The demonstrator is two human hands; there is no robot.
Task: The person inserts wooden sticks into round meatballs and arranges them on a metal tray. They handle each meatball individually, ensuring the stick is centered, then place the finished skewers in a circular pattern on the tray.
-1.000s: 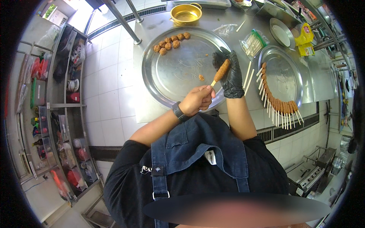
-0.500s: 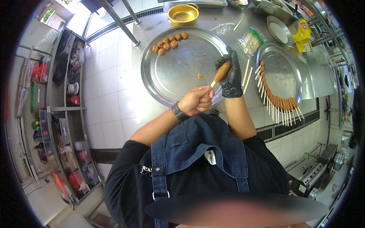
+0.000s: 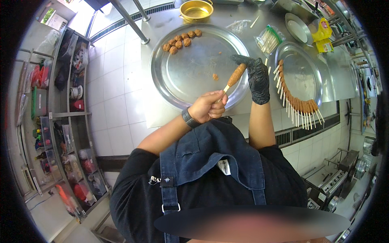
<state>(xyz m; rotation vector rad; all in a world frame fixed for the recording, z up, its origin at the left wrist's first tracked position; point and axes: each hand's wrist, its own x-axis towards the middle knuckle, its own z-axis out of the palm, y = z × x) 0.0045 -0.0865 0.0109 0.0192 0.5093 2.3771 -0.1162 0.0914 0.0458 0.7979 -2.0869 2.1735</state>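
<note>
My left hand (image 3: 210,107), bare and with a dark watch at the wrist, is closed around the wooden stick of a meat skewer (image 3: 236,76). The brown, elongated meat points up and to the right. Beside its tip, my right hand (image 3: 258,79) in a black glove is open, one finger stretched out to the left above the tip; whether it touches the meat I cannot tell. Below lies a large round metal tray (image 3: 162,87) with several meatballs (image 3: 178,38) at its far left and a small meat scrap (image 3: 215,76) near the middle.
To the right, a second metal tray (image 3: 320,77) carries a curved row of finished-looking skewers (image 3: 298,106), sticks overhanging its edge. A bag of sticks (image 3: 268,39), a gold pot (image 3: 196,11), a pale bowl (image 3: 299,29) and a yellow package (image 3: 323,32) stand farther back.
My right hand has come off the meat, moving to the right and opening up. The skewer, still in my left hand, now shows its whole length.
</note>
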